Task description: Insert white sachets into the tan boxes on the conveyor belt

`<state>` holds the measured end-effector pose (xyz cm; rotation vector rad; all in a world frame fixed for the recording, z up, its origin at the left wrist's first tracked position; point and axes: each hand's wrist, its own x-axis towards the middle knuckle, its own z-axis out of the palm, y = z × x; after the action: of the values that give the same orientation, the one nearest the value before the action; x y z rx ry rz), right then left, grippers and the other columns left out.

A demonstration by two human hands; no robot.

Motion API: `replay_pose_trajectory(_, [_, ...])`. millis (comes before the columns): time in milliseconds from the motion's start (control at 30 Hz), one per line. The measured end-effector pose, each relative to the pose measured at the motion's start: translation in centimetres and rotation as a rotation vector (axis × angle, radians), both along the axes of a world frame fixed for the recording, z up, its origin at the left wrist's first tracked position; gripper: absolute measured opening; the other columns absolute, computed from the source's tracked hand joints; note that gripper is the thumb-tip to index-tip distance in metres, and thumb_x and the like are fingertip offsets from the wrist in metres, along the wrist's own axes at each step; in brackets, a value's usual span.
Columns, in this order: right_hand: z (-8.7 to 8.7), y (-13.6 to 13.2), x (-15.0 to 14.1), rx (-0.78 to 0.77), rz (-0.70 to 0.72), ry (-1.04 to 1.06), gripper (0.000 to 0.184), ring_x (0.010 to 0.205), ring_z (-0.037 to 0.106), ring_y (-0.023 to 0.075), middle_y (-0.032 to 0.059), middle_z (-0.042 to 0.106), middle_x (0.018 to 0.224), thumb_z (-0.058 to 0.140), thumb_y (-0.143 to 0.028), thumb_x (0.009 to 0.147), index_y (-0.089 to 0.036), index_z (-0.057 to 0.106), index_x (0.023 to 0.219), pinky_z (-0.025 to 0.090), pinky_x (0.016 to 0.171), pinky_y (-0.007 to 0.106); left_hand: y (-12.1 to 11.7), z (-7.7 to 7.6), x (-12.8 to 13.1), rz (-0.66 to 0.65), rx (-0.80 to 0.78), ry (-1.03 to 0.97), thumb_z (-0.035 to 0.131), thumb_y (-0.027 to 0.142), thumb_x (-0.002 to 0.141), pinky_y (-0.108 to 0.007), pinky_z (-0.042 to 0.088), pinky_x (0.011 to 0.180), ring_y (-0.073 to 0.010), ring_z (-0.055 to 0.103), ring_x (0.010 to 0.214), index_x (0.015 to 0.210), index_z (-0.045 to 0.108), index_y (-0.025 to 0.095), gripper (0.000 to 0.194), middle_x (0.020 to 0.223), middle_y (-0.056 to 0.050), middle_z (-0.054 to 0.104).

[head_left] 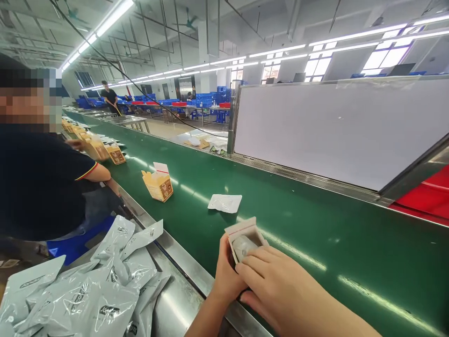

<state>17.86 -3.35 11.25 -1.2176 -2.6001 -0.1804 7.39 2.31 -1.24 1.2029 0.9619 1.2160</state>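
Head: right hand (269, 277) over box (242, 227)

The left hand (225, 269) and right hand (271, 271) are bare, as are the wrists (304, 286) and visible forearms (336, 311); the fingers (253, 267) end in rounded tips.

A factory packing hall in the middle of a shift: a long green belt (301, 206) edged in steel stretches down the room, yellow cartons (158, 186) standing along it, while printed silver pouches (84, 292) lie heaped on a metal surface (180, 299) alongside, near an open box (242, 226) held at the line. A worker (38, 182) in a dark shirt sits beside the belt on a blue stool (82, 242). Across the hall, blue crates (206, 100) are stacked below rows of tube lights (115, 18), ceiling fans (189, 22) and tall windows (317, 65).
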Motion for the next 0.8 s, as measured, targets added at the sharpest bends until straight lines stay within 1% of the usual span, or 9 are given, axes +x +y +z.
replay_pose_trajectory(33, [-0.1, -0.5, 0.5, 0.03, 0.009, 0.019, 0.002, 0.068, 0.06, 0.0189, 0.0028, 0.065, 0.072, 0.064, -0.021, 0.077, -0.02, 0.063, 0.076, 0.048, 0.066, 0.031, -0.2, 0.2, -0.1, -0.036, 0.011, -0.02, 0.076, 0.03, 0.056, -0.031, 0.052, 0.084, -0.0193, 0.061, 0.094, 0.108, 0.043, 0.025, 0.062, 0.103, -0.002, 0.061])
replay_pose_trajectory(100, [-0.1, -1.2, 1.9, 0.014, -0.007, 0.049, 0.008, 0.069, 0.061, 0.0178, 0.0021, 0.066, 0.075, 0.058, -0.015, 0.079, -0.021, 0.063, 0.077, 0.048, 0.064, 0.03, -0.5, 0.6, -0.1, -0.088, 0.057, -0.013, 0.078, 0.027, 0.054, -0.033, 0.05, 0.088, -0.0206, 0.059, 0.099, 0.112, 0.043, 0.024, 0.068, 0.107, -0.002, 0.06])
replay_pose_trajectory(267, [1.3, -1.2, 5.5, -0.301, -0.153, 0.149, 0.023, 0.058, 0.061, 0.0114, -0.0032, 0.067, 0.075, 0.043, -0.019, 0.091, -0.026, 0.063, 0.081, 0.047, 0.051, 0.023, -1.7, 0.0, 0.5, -0.133, 0.31, 0.219, 0.077, 0.022, 0.056, -0.04, 0.048, 0.092, -0.0234, 0.057, 0.104, 0.12, 0.04, 0.026, 0.074, 0.115, -0.006, 0.055])
replay_pose_trajectory(367, [0.5, 0.0, 6.2, -0.288, -0.281, 0.029, 0.023, 0.056, 0.061, 0.0131, 0.0001, 0.067, 0.075, 0.053, -0.004, 0.076, -0.022, 0.065, 0.085, 0.045, 0.048, 0.023, -2.5, -0.7, 1.2, -0.114, 0.458, 0.303, 0.072, 0.019, 0.061, -0.044, 0.045, 0.097, -0.0258, 0.053, 0.112, 0.124, 0.036, 0.027, 0.073, 0.121, -0.008, 0.051])
replay_pose_trajectory(433, [-0.6, 0.8, 5.8, -0.289, -0.226, -0.084, 0.027, 0.058, 0.062, 0.0136, 0.0004, 0.066, 0.071, 0.055, 0.001, 0.067, -0.019, 0.066, 0.081, 0.046, 0.053, 0.022, -2.9, -1.0, 1.5, -0.111, 0.527, 0.348, 0.069, 0.017, 0.062, -0.047, 0.043, 0.099, -0.0275, 0.049, 0.117, 0.126, 0.034, 0.028, 0.074, 0.124, -0.009, 0.049])
replay_pose_trajectory(533, [-1.4, 1.5, 4.7, -0.32, -0.076, -0.145, 0.026, 0.072, 0.063, 0.0154, 0.0017, 0.066, 0.076, 0.058, 0.004, 0.063, -0.018, 0.067, 0.075, 0.048, 0.067, 0.024, -3.1, -1.1, 1.6, -0.089, 0.447, 0.345, 0.068, 0.014, 0.06, -0.045, 0.045, 0.096, -0.0269, 0.052, 0.114, 0.125, 0.033, 0.028, 0.075, 0.121, -0.008, 0.051])
replay_pose_trajectory(633, [-0.2, 1.2, 3.9, -0.375, -0.015, -0.149, 0.022, 0.079, 0.063, 0.0193, 0.0056, 0.068, 0.085, 0.059, 0.001, 0.066, -0.018, 0.067, 0.075, 0.049, 0.066, 0.026, -3.4, -0.8, 1.6, -0.064, 0.283, 0.296, 0.069, 0.016, 0.058, -0.041, 0.05, 0.09, -0.0246, 0.057, 0.104, 0.117, 0.039, 0.026, 0.067, 0.111, -0.007, 0.055])
replay_pose_trajectory(733, [0.6, 0.2, 3.5, -0.419, -0.071, -0.06, 0.015, 0.08, 0.064, 0.0197, 0.0035, 0.068, 0.088, 0.055, -0.017, 0.081, -0.023, 0.067, 0.089, 0.049, 0.058, 0.025, -3.8, -0.3, 2.0, -0.049, 0.161, 0.277, 0.076, 0.029, 0.055, -0.042, 0.051, 0.083, -0.0254, 0.06, 0.093, 0.11, 0.044, 0.022, 0.063, 0.1, -0.006, 0.057])
replay_pose_trajectory(800, [-0.4, -0.3, 3.6, -0.383, -0.185, -0.053, 0.017, 0.07, 0.065, 0.0201, 0.0024, 0.068, 0.08, 0.054, -0.021, 0.08, -0.025, 0.065, 0.092, 0.046, 0.051, 0.026, -4.0, -0.3, 2.4, -0.067, 0.146, 0.278, 0.077, 0.033, 0.052, -0.044, 0.051, 0.083, -0.0268, 0.06, 0.092, 0.111, 0.045, 0.02, 0.068, 0.1, -0.007, 0.058])
